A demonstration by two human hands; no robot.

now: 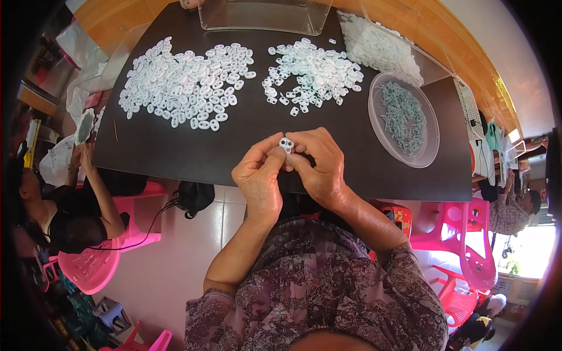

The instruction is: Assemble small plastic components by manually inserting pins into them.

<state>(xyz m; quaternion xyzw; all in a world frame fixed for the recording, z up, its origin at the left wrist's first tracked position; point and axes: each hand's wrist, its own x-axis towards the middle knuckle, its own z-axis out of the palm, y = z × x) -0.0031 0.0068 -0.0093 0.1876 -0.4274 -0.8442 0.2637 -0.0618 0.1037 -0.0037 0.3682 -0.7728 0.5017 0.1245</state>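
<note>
Between my two hands, at the table's near edge, is a small white plastic piece with two dark holes [286,144]. My left hand [261,169] pinches it from the left with thumb and fingers. From the other side my right hand [318,162] grips it the same way, fingertips meeting around it. Whether it is one part or two put together I cannot make out. Ahead on the dark table [246,155] lie a wide pile of white oval two-hole pieces [181,82] and a smaller pile of white two-hole pieces [316,70].
A round clear tub [374,117] at the right holds many small grey-green screws [403,120]. Behind it lies a clear bag of white pieces [380,50]. A clear plastic box [263,26] stands at the far edge. Another person [76,205] sits at the left; pink chairs [468,234] stand around.
</note>
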